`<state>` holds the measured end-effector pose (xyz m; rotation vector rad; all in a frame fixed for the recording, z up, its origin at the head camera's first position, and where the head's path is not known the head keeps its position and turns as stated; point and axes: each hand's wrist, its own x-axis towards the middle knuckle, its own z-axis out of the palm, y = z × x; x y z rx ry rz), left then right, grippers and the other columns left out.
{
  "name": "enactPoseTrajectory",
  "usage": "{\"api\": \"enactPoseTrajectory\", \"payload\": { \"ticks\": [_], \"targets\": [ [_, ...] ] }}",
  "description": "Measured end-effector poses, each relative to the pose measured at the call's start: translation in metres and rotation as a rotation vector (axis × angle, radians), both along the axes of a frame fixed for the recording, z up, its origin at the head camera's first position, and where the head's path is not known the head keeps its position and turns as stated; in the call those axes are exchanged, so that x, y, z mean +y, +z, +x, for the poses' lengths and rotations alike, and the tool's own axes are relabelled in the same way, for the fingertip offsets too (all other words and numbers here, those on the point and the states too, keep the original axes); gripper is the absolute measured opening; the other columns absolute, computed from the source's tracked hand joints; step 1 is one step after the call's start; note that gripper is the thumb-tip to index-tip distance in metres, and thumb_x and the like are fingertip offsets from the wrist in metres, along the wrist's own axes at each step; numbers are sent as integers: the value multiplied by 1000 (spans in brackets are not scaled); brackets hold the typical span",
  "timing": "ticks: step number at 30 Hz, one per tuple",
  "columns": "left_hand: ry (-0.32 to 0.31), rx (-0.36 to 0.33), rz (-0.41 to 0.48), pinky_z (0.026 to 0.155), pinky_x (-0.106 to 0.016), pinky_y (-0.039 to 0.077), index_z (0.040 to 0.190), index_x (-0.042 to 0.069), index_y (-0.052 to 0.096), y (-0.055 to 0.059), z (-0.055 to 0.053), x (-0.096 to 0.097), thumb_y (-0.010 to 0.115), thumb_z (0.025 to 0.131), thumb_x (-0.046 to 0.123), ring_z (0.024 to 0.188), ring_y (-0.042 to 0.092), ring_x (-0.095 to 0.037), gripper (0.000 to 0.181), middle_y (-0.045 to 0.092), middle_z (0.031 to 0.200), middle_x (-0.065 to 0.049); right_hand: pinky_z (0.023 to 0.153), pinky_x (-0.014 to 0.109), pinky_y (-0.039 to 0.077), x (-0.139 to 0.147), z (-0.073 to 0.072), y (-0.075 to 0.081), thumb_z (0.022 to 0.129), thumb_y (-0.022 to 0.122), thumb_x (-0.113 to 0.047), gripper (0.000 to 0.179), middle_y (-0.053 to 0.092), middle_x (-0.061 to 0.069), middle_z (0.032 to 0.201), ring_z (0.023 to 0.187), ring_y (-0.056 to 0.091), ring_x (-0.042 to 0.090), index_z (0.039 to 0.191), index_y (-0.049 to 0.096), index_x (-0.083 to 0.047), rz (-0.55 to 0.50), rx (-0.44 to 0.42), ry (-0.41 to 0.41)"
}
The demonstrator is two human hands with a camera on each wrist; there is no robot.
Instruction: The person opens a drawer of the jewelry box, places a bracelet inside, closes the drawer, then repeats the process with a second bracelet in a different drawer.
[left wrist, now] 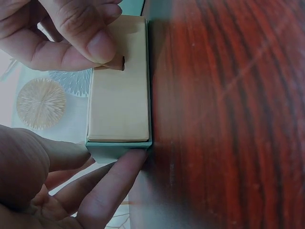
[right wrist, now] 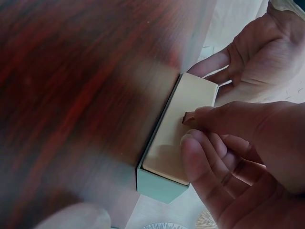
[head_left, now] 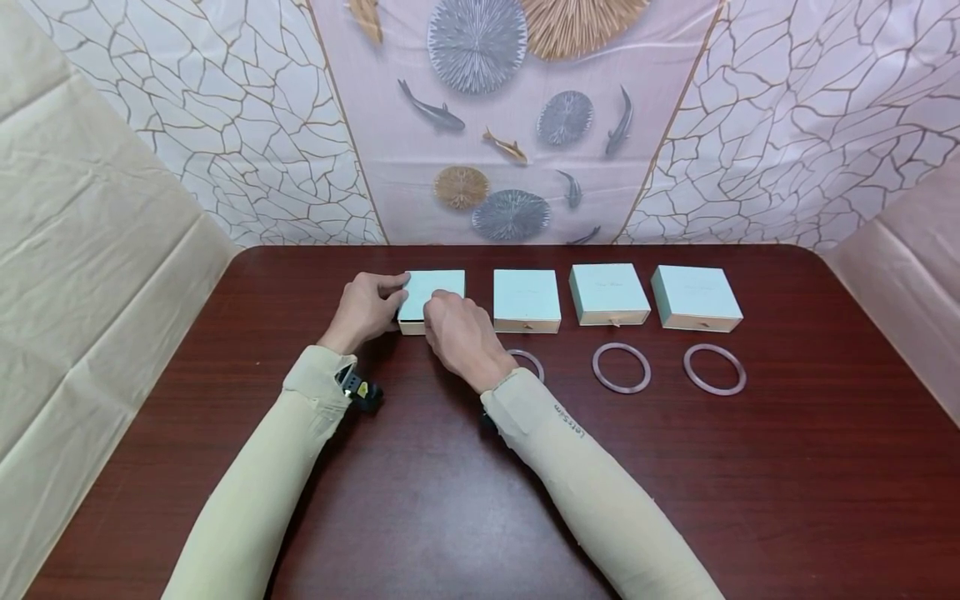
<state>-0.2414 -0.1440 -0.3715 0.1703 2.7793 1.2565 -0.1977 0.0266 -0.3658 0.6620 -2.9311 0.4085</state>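
A pale mint drawer box [head_left: 435, 287] with a cream drawer front [left wrist: 119, 105] stands leftmost in the row. My left hand [head_left: 362, 310] holds the left end of this box, its thumb and fingers against the mint sleeve. At the front, my right hand [head_left: 462, 333] pinches the small brown pull tab [right wrist: 189, 117] on the drawer front between thumb and finger. In the head view a dark strip runs between the sleeve's front edge and the drawer front. The inside of the drawer is hidden.
Three similar mint boxes, a second [head_left: 526, 296], a third [head_left: 609, 287] and a fourth [head_left: 693, 292], continue the row rightward. Before them lie three lilac bangles; my right wrist partly covers the near-left bangle [head_left: 534, 360]. A patterned cloth [head_left: 502, 167] hangs behind the dark wooden table [head_left: 787, 483].
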Motion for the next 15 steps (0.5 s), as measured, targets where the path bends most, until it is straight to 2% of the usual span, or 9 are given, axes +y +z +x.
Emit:
{"api": "enactPoseTrajectory", "payload": {
  "ticks": [15],
  "targets": [
    [2, 4, -4, 69, -32, 62, 144, 15, 59, -2, -1, 1, 57, 106, 18, 78, 77, -26, 39, 61, 143, -18, 63, 32, 57, 0, -1, -2, 98, 62, -6, 24, 65, 2, 89, 73, 67, 21, 77, 72, -12, -17, 13, 1]
  ]
}}
